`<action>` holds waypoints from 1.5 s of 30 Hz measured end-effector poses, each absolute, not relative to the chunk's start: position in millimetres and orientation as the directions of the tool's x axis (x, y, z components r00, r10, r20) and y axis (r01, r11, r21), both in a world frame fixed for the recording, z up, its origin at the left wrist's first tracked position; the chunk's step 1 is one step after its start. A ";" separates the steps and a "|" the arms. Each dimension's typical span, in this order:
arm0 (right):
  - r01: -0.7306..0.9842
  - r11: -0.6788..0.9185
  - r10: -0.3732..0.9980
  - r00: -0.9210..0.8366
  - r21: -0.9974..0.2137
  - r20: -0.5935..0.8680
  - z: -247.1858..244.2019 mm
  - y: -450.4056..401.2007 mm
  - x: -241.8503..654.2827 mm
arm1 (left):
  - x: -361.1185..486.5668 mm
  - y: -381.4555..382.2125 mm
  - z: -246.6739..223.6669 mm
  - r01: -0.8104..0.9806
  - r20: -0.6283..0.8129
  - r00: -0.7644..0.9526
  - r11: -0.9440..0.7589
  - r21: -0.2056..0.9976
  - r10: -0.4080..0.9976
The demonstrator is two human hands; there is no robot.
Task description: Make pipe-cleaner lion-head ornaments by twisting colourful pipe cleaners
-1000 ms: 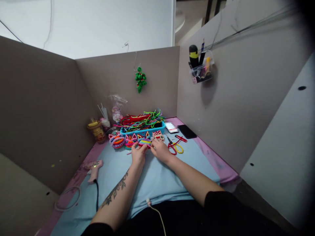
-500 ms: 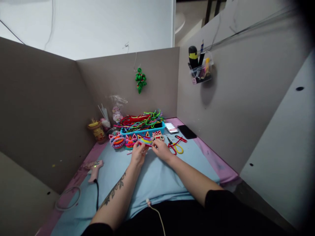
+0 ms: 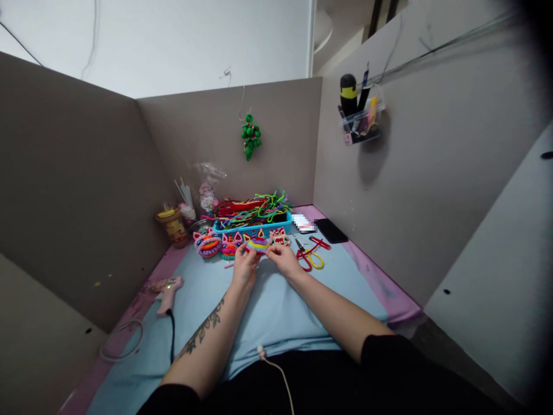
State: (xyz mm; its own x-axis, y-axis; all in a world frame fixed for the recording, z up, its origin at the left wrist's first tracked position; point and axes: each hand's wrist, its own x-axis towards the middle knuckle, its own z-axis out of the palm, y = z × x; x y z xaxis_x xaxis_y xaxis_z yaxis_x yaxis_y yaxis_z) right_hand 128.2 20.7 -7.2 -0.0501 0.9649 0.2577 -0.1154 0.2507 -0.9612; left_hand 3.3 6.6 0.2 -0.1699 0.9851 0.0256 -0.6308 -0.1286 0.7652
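Observation:
My left hand (image 3: 246, 265) pinches a striped pipe-cleaner piece (image 3: 258, 245) of yellow, purple and red rows by its left side. At its right edge, the fingertips of my right hand (image 3: 281, 258) are closed on the same piece; exactly what they grip there is too small to tell. Fuzzy animal heads stand close behind: a pink one with an orange mouth (image 3: 208, 244), a pink and teal one (image 3: 231, 246) and a pale one with red trim (image 3: 279, 236). Small pointed ears show just above the held piece; I cannot tell whether they belong to it.
Behind the heads lies a blue basket (image 3: 254, 229) full of colourful pipe cleaners (image 3: 246, 208). To the right are scissors (image 3: 311, 256) and a black phone (image 3: 332, 230). At left, a pink glue gun (image 3: 170, 295) rests with its cord. Grey partitions (image 3: 276, 138) enclose the table.
The view has shifted slightly. Both hands stay around the striped piece, with small finger movements; the right fingertips have moved a little at its right edge.

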 end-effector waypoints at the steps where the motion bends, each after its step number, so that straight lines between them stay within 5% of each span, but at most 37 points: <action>1: -0.074 0.287 0.956 -0.034 -0.955 0.291 -7.4 21.3 129.0 | 3.8 6.6 0.5 -0.628 0.024 -0.173 -0.130 0.767 0.985; 8: -0.029 0.343 0.937 -0.060 -0.939 0.344 -5.3 23.9 132.1 | 4.3 9.1 1.9 -0.679 -0.046 -0.169 -0.083 0.730 0.985; 17: -0.382 -0.051 0.993 -0.121 -0.923 -0.005 -7.1 18.7 121.8 | 7.0 8.2 -3.1 -0.620 0.068 -0.171 -0.161 0.768 0.983; 22: -0.494 -0.103 0.992 -0.113 -0.864 -0.053 -9.0 21.9 121.9 | 8.7 5.4 -1.1 -0.619 0.061 -0.125 -0.126 0.776 0.990; 33: -0.459 -0.101 0.995 -0.033 -0.883 -0.097 -10.4 24.9 121.4 | 6.4 7.2 -6.9 -0.579 0.019 -0.251 -0.166 0.798 0.968; 41: -0.381 -0.129 0.991 -0.030 -0.915 -0.127 -15.9 27.6 122.5 | 1.2 7.4 -4.1 -0.544 0.043 -0.208 -0.152 0.826 0.977; 45: -0.330 0.004 0.998 0.055 -0.944 -0.015 -9.0 27.1 130.2 | -8.2 7.7 4.0 -0.515 0.035 -0.110 -0.087 0.853 0.993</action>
